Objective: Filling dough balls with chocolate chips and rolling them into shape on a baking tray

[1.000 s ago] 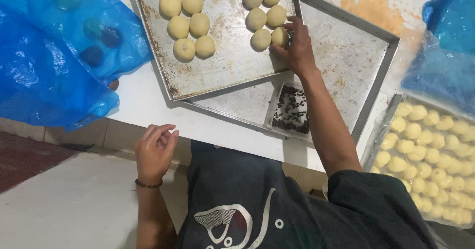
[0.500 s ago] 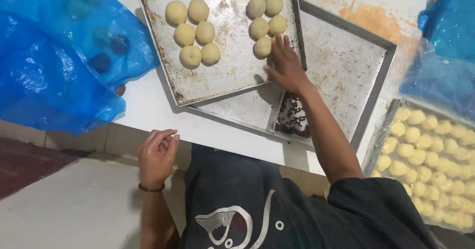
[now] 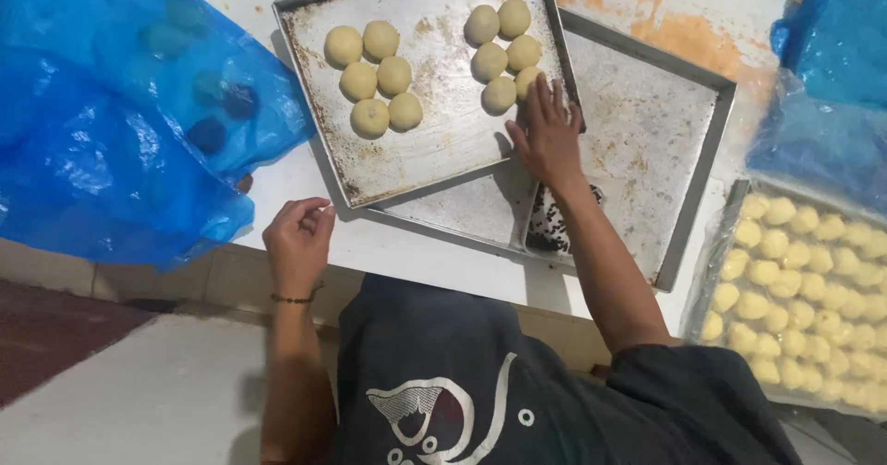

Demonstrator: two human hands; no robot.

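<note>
Seen from above by the head camera: the right hand (image 3: 547, 137) lies flat, fingers spread, on the upper baking tray (image 3: 434, 155), touching the nearest dough ball (image 3: 527, 81) of a cluster of five. The left hand (image 3: 297, 238) rests at the table edge (image 3: 407, 248), fingers loosely curled, holding nothing visible. Six more dough balls (image 3: 374, 77) sit further left.

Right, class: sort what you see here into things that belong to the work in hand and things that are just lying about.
In use:
- right hand, fingers on the dough balls
- upper baking tray holding both clusters
- second cluster of dough balls

Lying about:
- left hand, loosely curled at the table edge
- lower tray
- small dish of dark bits
- blue plastic sheet
- wrapped tray of dough balls
</note>
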